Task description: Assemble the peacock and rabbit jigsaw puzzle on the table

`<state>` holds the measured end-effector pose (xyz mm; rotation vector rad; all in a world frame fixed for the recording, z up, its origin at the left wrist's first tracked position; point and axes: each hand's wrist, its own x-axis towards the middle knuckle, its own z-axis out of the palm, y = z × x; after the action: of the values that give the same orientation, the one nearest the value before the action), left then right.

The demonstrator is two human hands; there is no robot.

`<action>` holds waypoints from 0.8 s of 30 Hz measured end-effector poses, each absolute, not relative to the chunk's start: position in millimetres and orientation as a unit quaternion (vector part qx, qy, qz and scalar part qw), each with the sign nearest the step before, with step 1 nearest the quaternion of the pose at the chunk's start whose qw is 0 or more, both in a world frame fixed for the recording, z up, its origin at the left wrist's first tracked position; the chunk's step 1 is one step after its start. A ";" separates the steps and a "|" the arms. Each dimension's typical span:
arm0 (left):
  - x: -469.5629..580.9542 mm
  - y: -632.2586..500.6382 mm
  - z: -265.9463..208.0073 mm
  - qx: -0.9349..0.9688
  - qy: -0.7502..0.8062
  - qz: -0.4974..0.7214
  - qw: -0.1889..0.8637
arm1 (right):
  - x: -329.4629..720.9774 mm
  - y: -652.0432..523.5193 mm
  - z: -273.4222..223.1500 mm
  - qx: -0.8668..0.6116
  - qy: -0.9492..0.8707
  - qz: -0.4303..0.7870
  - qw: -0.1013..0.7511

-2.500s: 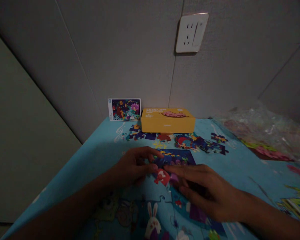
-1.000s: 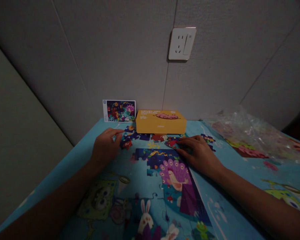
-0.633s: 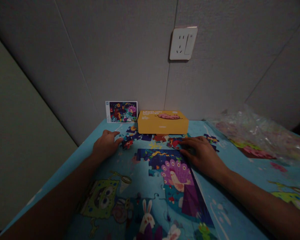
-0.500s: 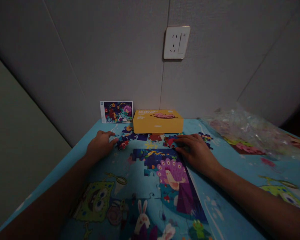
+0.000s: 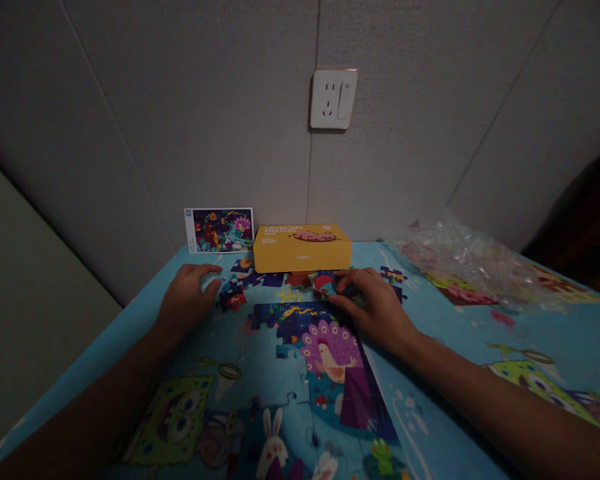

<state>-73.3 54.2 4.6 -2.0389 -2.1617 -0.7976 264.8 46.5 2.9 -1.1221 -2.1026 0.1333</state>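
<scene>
"Centrally, what lies on the light-blue patterned tablecloth [image 5: 445, 340]?"

"A flat, many-coloured, partly joined jigsaw [image 5: 330, 393]. The right side, with its purple-fanned bird [image 5: 325, 350], and the lower part, with its white rabbit [image 5: 271, 450], are joined; a stepped gap stays unfilled at middle left. Loose dark-blue-and-red pieces [image 5: 233, 300] lie beyond the far edge."

"Its orientation?"

"Both figures stand heads toward the grey panelled wall [image 5: 220, 133], and the straight right edge runs that way. The near edge is cut off, so the long axis cannot be fixed."

"And the hands?"

"The left hand [image 5: 187, 300], thumb and fingers parted, appears to grasp nothing beside those pieces. The right hand [image 5: 373, 310] curls at a red-and-blue loose piece [image 5: 324, 284]; whether it pinches it cannot be told."

"Farther out?"

"A yellow rectangular box [image 5: 303, 257], a white-bordered picture card [image 5: 223, 231] and a crumpled clear plastic bag [image 5: 460, 250]."
</scene>
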 end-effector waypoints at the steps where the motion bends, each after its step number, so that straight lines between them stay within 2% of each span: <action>1: -62.6 47.6 7.9 -0.669 -0.688 -0.279 0.033 | 261.9 43.1 4.4 -0.413 -0.827 0.054 0.378; 3: -37.8 31.3 11.5 -0.744 -0.582 -0.323 -0.059 | 255.0 35.5 6.6 -0.354 -0.848 0.063 0.389; 5: -14.8 14.9 10.3 -0.841 -0.442 -0.265 -0.166 | 248.4 29.0 7.4 -0.297 -0.871 0.078 0.384; 7: -1.5 4.8 6.7 -0.869 -0.379 -0.247 -0.200 | 244.5 25.7 6.9 -0.257 -0.891 0.090 0.363; 9: -2.0 4.3 5.0 -0.852 -0.417 -0.259 -0.184 | 244.4 26.3 6.0 -0.257 -0.899 0.084 0.343; 14: -38.0 29.1 14.3 -0.681 -0.593 -0.393 -0.172 | 253.6 36.5 4.5 -0.337 -0.874 0.049 0.347; 18: -54.7 43.5 18.4 -0.632 -0.641 -0.339 -0.274 | 257.8 39.1 3.1 -0.346 -0.867 0.052 0.354; 20: -58.9 46.0 18.0 -0.620 -0.665 -0.303 -0.285 | 258.6 38.4 2.4 -0.343 -0.869 0.054 0.352; 22: -65.1 47.2 17.2 -0.605 -0.711 -0.279 -0.226 | 260.2 38.7 2.1 -0.349 -0.868 0.049 0.349; 24: -73.8 48.2 15.3 -0.597 -0.754 -0.249 -0.115 | 263.0 40.5 1.9 -0.371 -0.859 0.034 0.350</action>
<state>-73.8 48.2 15.3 -2.0271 -2.5581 -0.8449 263.0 40.5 1.9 -0.9608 -2.2256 0.0890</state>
